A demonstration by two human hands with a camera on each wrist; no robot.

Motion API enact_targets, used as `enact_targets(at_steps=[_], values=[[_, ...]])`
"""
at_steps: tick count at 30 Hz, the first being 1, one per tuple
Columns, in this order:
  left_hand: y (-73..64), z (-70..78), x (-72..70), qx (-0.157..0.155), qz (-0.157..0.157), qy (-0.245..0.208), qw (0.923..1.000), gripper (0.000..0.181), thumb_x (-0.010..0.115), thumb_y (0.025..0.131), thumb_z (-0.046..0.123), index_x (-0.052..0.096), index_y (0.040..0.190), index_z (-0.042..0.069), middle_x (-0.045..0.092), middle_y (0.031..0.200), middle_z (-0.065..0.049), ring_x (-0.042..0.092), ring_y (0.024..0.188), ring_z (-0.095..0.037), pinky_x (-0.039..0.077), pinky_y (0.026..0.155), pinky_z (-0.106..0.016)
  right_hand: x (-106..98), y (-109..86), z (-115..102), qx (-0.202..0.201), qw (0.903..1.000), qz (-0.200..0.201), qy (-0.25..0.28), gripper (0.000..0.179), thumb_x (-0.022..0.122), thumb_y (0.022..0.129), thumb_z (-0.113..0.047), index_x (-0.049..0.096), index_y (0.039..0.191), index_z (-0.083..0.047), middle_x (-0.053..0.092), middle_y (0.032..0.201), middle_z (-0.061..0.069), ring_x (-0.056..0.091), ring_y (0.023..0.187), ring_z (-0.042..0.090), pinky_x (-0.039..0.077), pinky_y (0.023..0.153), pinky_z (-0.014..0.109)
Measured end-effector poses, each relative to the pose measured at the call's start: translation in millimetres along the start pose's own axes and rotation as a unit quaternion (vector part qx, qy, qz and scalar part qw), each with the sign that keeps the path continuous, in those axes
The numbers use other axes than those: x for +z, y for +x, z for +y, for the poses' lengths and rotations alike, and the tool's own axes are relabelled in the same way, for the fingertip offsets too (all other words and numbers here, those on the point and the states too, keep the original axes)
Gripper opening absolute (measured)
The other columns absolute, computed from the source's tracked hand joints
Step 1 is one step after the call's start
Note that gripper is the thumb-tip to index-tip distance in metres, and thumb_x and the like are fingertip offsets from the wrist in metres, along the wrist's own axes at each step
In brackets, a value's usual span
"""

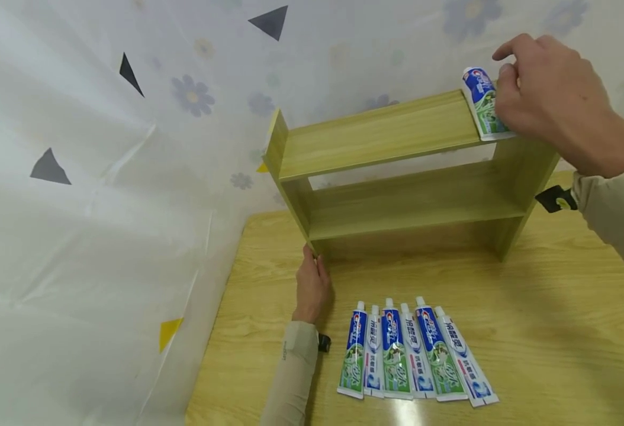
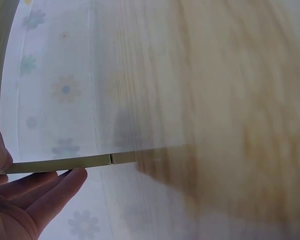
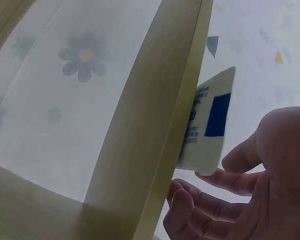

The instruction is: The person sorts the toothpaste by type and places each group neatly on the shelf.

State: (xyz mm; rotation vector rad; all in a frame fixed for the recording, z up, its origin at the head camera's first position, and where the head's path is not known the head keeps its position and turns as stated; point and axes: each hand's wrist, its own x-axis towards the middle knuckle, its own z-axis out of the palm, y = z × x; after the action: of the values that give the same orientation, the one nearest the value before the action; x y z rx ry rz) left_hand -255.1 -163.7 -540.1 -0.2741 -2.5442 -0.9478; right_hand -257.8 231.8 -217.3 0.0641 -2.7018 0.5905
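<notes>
A two-tier wooden shelf (image 1: 376, 133) stands against the wall. The left hand (image 1: 312, 287) holds the lower front of its left side panel, thumb on one face and fingers on the other, as the panel edge (image 2: 60, 164) in the left wrist view shows. On the right end of the top board lies a toothpaste tube (image 1: 481, 100), blue, green and white, cap toward the wall. The right hand (image 1: 554, 97) is beside it, fingers loosely bent at its right edge. In the right wrist view, the tube's flat end (image 3: 210, 125) juts past the board, and a gap shows between it and the thumb.
Several toothpaste tubes (image 1: 394, 355) lie in a row on the wooden table (image 1: 248, 331) before the shelf, two designs alternating, caps toward the shelf. A flower-patterned sheet (image 1: 157, 236) covers the wall behind and to the left. The shelf's lower board (image 1: 413, 204) is bare.
</notes>
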Motion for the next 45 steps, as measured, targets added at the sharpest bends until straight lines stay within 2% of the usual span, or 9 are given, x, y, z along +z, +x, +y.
enact_targets(at_steps=[4,10,15,19,26,30,35,43,45], values=[[0.7,0.7,-0.8,-0.001,-0.003,0.003,1.0,0.031,0.044,0.118,0.01,0.045,0.147,-0.001,0.074,0.104,-0.025,0.073,0.078,-0.032,0.062,0.066,-0.038,-3.1,-15.2,-3.3,-0.001,0.9997,0.025,0.001,0.06,0.026,0.11,-0.023,0.042,0.161,0.004,0.05,0.14,0.039,0.051,0.104,0.053,0.038,0.071,0.046],[0.7,0.0,-3.6,-0.011,-0.003,-0.007,0.9999,0.033,0.043,0.119,0.012,0.045,0.149,0.0,0.075,0.109,-0.025,0.072,0.078,-0.029,0.061,0.067,-0.038,-3.1,-30.4,-5.5,-0.025,0.9977,0.061,0.018,0.056,0.033,0.109,-0.021,0.049,0.155,0.008,0.055,0.129,0.037,0.054,0.113,0.054,0.036,0.073,0.041],[-3.4,0.3,-5.5,-0.014,-0.001,-0.011,0.9998,0.034,0.045,0.118,0.01,0.046,0.149,-0.002,0.075,0.116,-0.028,0.079,0.093,-0.035,0.066,0.077,-0.045,3.4,-46.6,-5.4,-0.03,0.9963,0.075,0.028,0.055,0.04,0.109,-0.022,0.051,0.155,0.007,0.057,0.127,0.036,0.06,0.108,0.054,0.037,0.069,0.04],[-6.5,-0.1,-6.3,-0.007,0.005,-0.014,0.9999,0.036,0.045,0.117,0.008,0.045,0.151,-0.004,0.074,0.122,-0.031,0.079,0.101,-0.039,0.067,0.081,-0.048,9.9,-60.8,-6.9,-0.037,0.9943,0.088,0.048,0.053,0.046,0.108,-0.021,0.052,0.154,0.005,0.059,0.129,0.036,0.062,0.106,0.052,0.037,0.076,0.045],[-4.2,-2.6,-7.7,-0.001,0.008,-0.006,1.0,0.033,0.044,0.118,0.009,0.046,0.147,-0.005,0.071,0.095,-0.022,0.067,0.068,-0.027,0.056,0.059,-0.034,18.4,-77.7,-9.4,-0.074,0.9872,0.132,0.051,0.05,0.051,0.108,-0.019,0.055,0.153,0.004,0.061,0.126,0.035,0.064,0.102,0.052,0.036,0.078,0.041],[-3.2,-2.9,-9.2,-0.001,0.009,-0.005,0.9999,0.031,0.045,0.117,0.008,0.047,0.145,-0.006,0.07,0.092,-0.02,0.062,0.066,-0.022,0.053,0.058,-0.03,21.7,-82.6,-9.7,-0.085,0.9827,0.155,0.055,0.048,0.054,0.107,-0.017,0.057,0.15,0.003,0.062,0.125,0.033,0.064,0.1,0.048,0.034,0.079,0.038],[-4.3,-3.7,-10.1,0.0,0.009,-0.003,1.0,0.029,0.045,0.117,0.008,0.048,0.142,-0.007,0.067,0.086,-0.02,0.058,0.062,-0.02,0.05,0.055,-0.03,25.4,-91.2,-11.8,-0.082,0.9819,0.155,0.071,0.047,0.057,0.105,-0.016,0.058,0.148,0.004,0.062,0.125,0.031,0.064,0.101,0.045,0.033,0.079,0.032],[-6.2,-6.4,-8.8,0.006,0.014,0.007,0.9999,0.031,0.045,0.117,0.008,0.046,0.146,-0.004,0.068,0.089,-0.02,0.059,0.063,-0.02,0.05,0.056,-0.029,35.7,-112.9,-14.3,-0.096,0.979,0.155,0.091,0.042,0.063,0.103,-0.014,0.061,0.139,0.006,0.062,0.117,0.027,0.06,0.094,0.036,0.031,0.074,0.012],[-6.0,-9.6,-8.7,0.018,0.021,-0.002,0.9996,0.031,0.043,0.118,0.011,0.046,0.146,-0.003,0.067,0.087,-0.019,0.058,0.062,-0.019,0.05,0.054,-0.03,39.4,-117.1,-14.1,-0.096,0.9786,0.153,0.099,0.039,0.064,0.102,-0.014,0.062,0.135,0.007,0.062,0.116,0.026,0.058,0.091,0.032,0.031,0.073,0.008]])
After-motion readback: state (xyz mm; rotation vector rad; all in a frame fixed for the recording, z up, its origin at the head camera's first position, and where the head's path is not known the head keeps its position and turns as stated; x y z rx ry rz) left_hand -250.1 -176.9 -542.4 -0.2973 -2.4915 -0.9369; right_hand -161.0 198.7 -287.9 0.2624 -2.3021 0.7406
